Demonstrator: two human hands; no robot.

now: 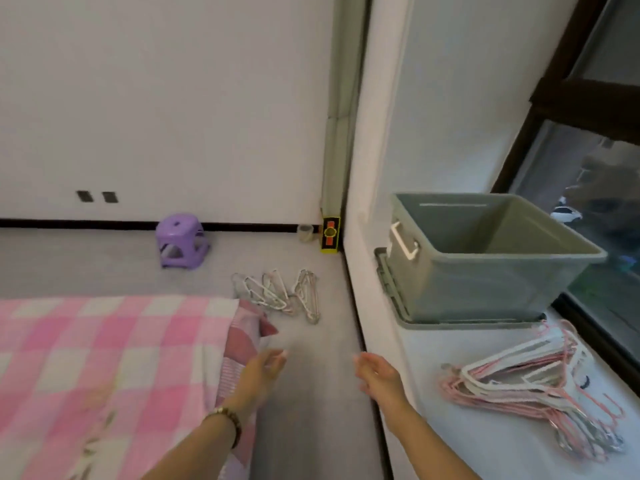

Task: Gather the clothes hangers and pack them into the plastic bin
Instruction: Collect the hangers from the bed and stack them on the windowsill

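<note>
Grey-green plastic, the bin stands open on the window sill at the right of the frame, probably so that hangers can drop straight in. One pile of hangers lies just beside it at lower right, and a smaller bunch lies on the floor at centre, near the bed corner. Low in the frame, the left hand and right hand reach forward, apart, with fingers loosely spread and holding nothing.

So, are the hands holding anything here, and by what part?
Nothing is held. The left hand and right hand are both open and empty above the floor.
</note>
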